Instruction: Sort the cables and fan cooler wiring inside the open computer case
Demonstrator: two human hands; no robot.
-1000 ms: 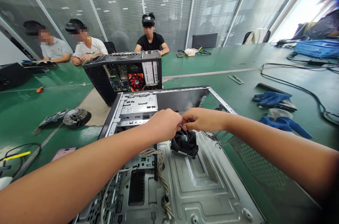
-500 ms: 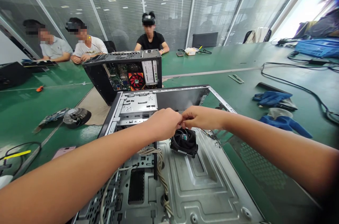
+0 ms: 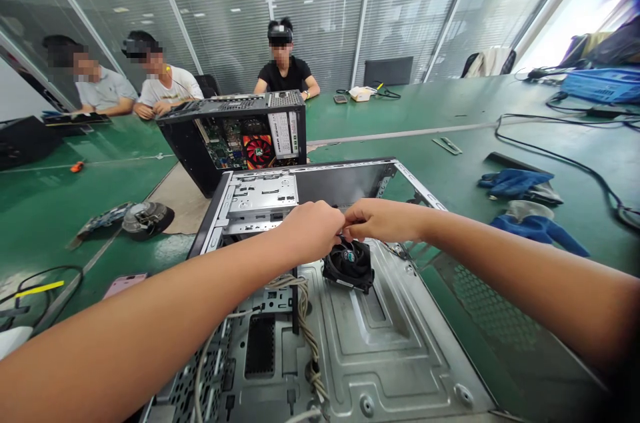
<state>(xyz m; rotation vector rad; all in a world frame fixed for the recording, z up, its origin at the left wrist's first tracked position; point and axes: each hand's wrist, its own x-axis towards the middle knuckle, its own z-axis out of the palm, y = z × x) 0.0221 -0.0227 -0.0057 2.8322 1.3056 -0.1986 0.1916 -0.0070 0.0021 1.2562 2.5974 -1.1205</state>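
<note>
An open, empty computer case lies flat on the green table in front of me. A black cooler fan sits on its metal floor. Just above the fan, my left hand and my right hand meet, both closed in a pinch on something small between their fingertips that I cannot make out. A bundle of grey cables runs along the case floor below my left hand.
A second, upright computer case with a red fan stands behind. Blue gloves and black cables lie to the right, a board and a round part to the left. A phone lies near left. Three people sit across the table.
Both hands stay pinched together above the fan, hardly shifting. The view has tilted slightly.
</note>
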